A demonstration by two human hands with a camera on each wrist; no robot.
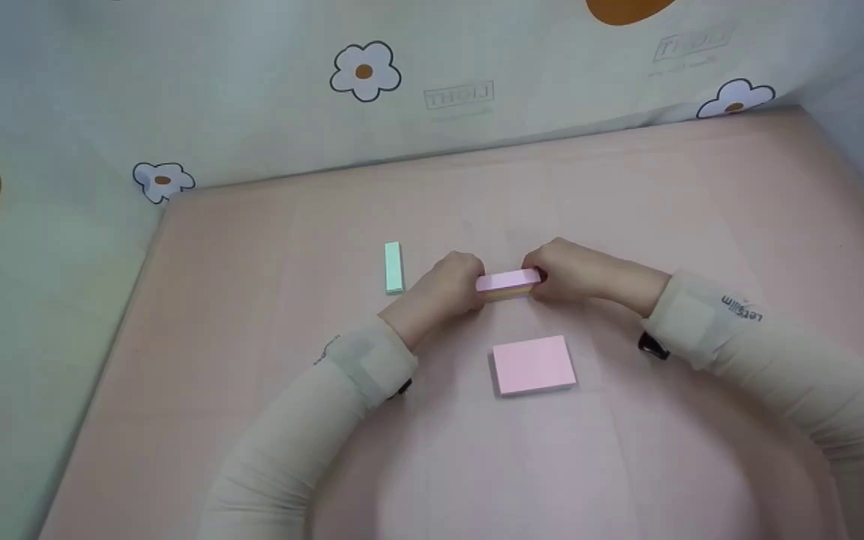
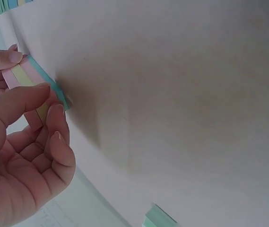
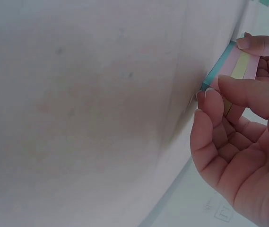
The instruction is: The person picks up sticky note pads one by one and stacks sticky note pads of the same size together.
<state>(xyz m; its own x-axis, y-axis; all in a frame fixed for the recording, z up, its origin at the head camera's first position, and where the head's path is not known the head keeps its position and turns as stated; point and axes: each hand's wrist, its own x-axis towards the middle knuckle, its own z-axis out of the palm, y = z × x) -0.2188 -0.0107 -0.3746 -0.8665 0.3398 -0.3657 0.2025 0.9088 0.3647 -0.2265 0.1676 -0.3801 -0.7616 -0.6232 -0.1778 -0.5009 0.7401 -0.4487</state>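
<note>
Both hands meet over the pink table, one at each end of a small stack of pastel strip-shaped blocks [image 1: 508, 280]. In the head view its top is pink with yellow beneath; the left wrist view shows pink, yellow and teal layers, the teal one lowest, close to the table. My left hand [image 1: 447, 281] pinches the left end between thumb and fingers. On the opposite end, my right hand [image 1: 571, 270] pinches in the same way, as the right wrist view shows with the stack [image 3: 239, 64] between thumb and fingertips.
Nearer the body lies a pink-topped rectangular block pile [image 1: 534, 366], its side striped in several colours in the left wrist view. Left of the hands is a single mint block [image 1: 394, 268]. A flower-printed curtain [image 1: 252, 90] hangs along the far edge of the table [image 1: 237, 360].
</note>
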